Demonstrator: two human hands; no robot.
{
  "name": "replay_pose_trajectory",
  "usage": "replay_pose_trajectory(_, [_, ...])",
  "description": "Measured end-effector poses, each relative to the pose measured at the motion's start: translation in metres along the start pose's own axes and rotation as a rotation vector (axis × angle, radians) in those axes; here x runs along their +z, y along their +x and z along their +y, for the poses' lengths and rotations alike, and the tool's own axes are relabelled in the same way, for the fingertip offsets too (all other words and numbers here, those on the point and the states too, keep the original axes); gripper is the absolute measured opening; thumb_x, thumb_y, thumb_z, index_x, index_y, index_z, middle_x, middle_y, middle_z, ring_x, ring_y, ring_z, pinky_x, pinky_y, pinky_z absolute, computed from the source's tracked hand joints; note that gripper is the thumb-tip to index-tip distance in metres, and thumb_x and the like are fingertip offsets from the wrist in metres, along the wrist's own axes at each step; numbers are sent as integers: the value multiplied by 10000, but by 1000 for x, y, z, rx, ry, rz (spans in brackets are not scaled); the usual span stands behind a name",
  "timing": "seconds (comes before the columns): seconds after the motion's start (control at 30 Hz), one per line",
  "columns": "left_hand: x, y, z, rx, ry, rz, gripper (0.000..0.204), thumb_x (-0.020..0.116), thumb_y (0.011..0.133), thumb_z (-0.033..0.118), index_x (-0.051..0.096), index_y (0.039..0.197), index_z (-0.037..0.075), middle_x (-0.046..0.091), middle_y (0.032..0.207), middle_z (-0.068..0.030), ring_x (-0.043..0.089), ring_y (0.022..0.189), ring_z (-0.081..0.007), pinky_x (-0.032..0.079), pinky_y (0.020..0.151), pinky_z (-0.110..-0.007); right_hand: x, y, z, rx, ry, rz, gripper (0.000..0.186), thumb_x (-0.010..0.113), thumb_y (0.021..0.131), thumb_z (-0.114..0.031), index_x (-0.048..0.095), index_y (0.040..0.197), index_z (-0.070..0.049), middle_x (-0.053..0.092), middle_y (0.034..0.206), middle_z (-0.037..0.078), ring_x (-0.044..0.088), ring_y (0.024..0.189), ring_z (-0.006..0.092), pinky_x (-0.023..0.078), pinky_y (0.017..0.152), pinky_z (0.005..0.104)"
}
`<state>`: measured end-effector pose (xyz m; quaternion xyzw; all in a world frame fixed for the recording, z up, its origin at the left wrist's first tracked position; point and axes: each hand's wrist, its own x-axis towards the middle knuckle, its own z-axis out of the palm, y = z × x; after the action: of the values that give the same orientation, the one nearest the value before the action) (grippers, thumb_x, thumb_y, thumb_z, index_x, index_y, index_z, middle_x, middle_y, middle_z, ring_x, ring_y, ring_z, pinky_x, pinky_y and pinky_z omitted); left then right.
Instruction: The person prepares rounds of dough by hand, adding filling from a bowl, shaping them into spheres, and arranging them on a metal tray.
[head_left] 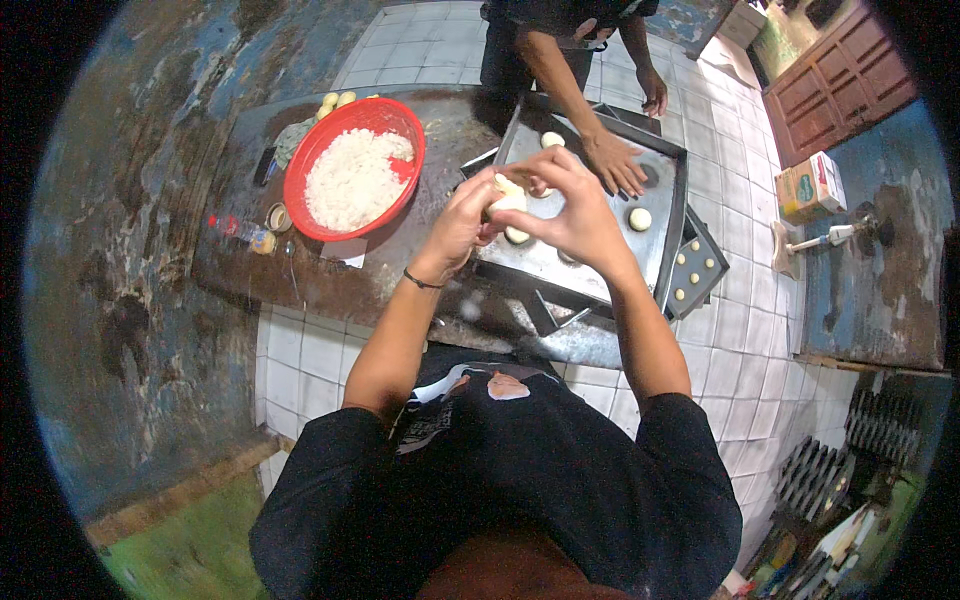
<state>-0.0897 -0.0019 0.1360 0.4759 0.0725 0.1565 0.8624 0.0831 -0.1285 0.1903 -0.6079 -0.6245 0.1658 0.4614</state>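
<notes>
We've got dough piece (pixel 506 196) over tray (pixel 648 252), fingers of left hand (pixel 464 218) and right hand (pixel 574 212) gripping it. Few balls (pixel 640 219) on tray; bowl (pixel 330 228) pretty full, so probably plenty left.

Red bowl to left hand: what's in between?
A strip of brown tabletop separates the red bowl from the person's left hand, in the head view.

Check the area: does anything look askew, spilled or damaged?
The lower tray juts out at an angle from under the top tray, so they look misaligned. The left wall looks patchy and worn. No clear spill.
</notes>
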Motion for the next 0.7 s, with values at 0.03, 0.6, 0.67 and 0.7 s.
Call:
replay_pose_trajectory(0.03, [-2,-1,0,-60,-81,31,349,530,1022,256,535,1294,38,668,1014,-20,607,790,-86,506,694,-248,0,0,8,-30,52,66,433,898,802,-277,756,1124,-25,671,1028,100,699,942,215,573,820,334])
replay_pose_trajectory(0.6, [31,26,17,-7,239,379,370,673,1006,215,527,1292,32,681,920,-28,619,765,-57,502,668,-216,14,-2,41,-26,231,272,367,831,876,-157,754,1213,-35,700,1021,74,696,955,178,590,784,296])
replay_pose_trajectory(0.67, [47,36,23,92,260,403,414,710,992,189,503,1316,34,691,933,-46,655,804,-76,536,716,-231,19,-3,56,137,386,336,299,785,937,-147,747,1195,0,708,962,69,705,885,147,616,783,280])
replay_pose_trajectory(0.7, [56,41,26,185,327,422,428,730,983,174,505,1318,34,695,942,-51,668,826,-84,547,736,-238,20,-2,53,262,671,336,273,774,945,-139,747,1187,-15,707,972,70,705,893,143,625,792,283])
